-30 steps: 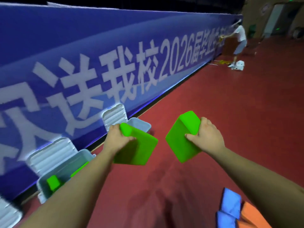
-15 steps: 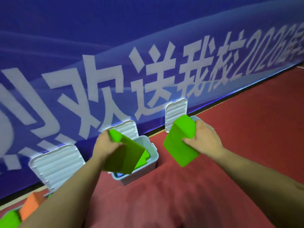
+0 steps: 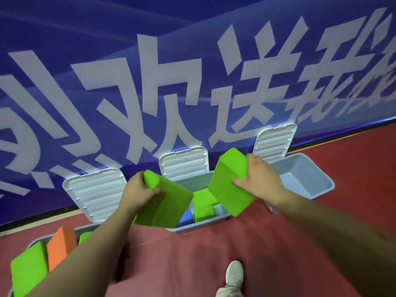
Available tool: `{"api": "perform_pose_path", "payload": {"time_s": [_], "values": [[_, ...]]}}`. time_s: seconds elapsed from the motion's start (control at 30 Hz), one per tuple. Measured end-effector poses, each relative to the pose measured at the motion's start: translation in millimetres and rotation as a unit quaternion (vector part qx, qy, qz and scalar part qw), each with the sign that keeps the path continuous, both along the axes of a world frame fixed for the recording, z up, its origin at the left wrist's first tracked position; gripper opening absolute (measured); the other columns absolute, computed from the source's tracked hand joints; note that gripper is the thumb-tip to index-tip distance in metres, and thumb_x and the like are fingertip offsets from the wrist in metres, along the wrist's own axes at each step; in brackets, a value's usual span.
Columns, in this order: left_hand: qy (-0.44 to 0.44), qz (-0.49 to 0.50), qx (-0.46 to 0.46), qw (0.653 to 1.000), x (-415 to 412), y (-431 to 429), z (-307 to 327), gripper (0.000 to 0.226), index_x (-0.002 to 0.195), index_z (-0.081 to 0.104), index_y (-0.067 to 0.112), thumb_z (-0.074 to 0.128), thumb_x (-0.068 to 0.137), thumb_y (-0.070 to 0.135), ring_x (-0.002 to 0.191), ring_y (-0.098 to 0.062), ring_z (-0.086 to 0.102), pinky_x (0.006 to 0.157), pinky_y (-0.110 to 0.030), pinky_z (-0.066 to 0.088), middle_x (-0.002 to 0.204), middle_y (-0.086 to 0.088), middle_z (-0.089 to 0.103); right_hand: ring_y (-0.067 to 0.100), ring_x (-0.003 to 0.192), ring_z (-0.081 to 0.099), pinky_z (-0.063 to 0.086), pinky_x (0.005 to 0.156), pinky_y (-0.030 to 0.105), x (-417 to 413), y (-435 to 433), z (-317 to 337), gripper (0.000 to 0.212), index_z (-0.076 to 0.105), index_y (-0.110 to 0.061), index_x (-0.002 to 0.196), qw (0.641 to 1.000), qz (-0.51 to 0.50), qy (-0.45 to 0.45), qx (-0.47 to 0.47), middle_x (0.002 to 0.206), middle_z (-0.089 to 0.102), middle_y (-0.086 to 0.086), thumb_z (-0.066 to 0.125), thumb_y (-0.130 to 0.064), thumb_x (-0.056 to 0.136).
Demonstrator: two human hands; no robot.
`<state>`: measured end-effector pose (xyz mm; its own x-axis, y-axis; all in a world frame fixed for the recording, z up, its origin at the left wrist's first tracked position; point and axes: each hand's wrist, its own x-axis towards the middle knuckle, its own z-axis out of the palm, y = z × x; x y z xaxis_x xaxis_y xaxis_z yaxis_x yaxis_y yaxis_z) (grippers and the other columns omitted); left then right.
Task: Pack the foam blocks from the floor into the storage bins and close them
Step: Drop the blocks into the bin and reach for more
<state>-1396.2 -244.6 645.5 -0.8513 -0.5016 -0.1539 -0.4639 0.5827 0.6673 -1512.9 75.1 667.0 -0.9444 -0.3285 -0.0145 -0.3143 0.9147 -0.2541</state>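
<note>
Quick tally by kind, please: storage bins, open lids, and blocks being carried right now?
Pale blue plastic storage bins: 3
White ribbed plastic lids, open: 3
Green foam blocks, held: 2
Total: 8

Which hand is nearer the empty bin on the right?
Right. The right hand, gripping a green foam block, is just beside the empty bin; the left hand, gripping a second green foam block, is by the middle bin, farther off.
</note>
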Motion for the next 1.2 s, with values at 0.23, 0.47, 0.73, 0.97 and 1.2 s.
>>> {"api": "perform_pose_path", "payload": {"time_s": [0.23,0.47,0.73,0.97,1.2], "values": [[-0.046,0.056,-0.006,0.997,-105,-26,-59,0.065,0.119,0.056,0.006,0.088,0.065,0.023,0.115,-0.025,0.048,0.096,-0.029,0.038,0.119,-0.008,0.043,0.034,0.107,0.057,0.048,0.089,0.044,-147,-42,-61,0.073,0.043,-0.014,0.113,0.997,0.059,-0.039,0.024,0.112,0.056,0.01,0.072,-0.06,0.065],[-0.091,0.082,-0.021,0.992,-181,-36,-149,0.079,0.117,0.054,0.012,0.085,0.052,0.045,0.106,-0.032,0.05,0.095,-0.043,0.043,0.11,-0.009,0.051,0.036,0.116,0.051,0.042,0.098,0.045,-231,-83,-152,0.098,0.036,-0.005,0.139,0.994,0.078,-0.067,0.039,0.125,0.052,0.014,0.075,-0.054,0.063],[-0.144,0.098,0.033,0.984,-266,-38,-347,0.073,0.122,0.041,0.008,0.082,0.07,0.039,0.116,-0.039,0.05,0.097,-0.044,0.044,0.124,-0.02,0.05,0.037,0.114,0.05,0.044,0.095,0.044,-274,-116,-348,0.083,0.044,-0.008,0.127,0.985,0.002,-0.164,0.045,0.121,0.051,0.014,0.064,-0.061,0.066],[-0.196,0.129,0.047,0.971,-328,-40,-519,0.078,0.122,0.039,0.005,0.079,0.071,0.05,0.121,-0.04,0.049,0.099,-0.045,0.043,0.128,-0.021,0.052,0.042,0.109,0.057,0.045,0.085,0.042,-278,-168,-519,0.076,0.036,0.001,0.123,0.971,-0.102,-0.218,-0.01,0.119,0.057,0.026,0.071,-0.049,0.078],[-0.203,0.172,0.083,0.96,-336,-54,-619,0.084,0.128,0.037,0.005,0.08,0.071,0.05,0.126,-0.038,0.045,0.104,-0.042,0.038,0.131,-0.02,0.049,0.04,0.1,0.061,0.047,0.081,0.042,-265,-220,-619,0.082,0.027,-0.002,0.133,0.947,-0.166,-0.272,-0.044,0.11,0.061,0.022,0.07,-0.045,0.078]]}}
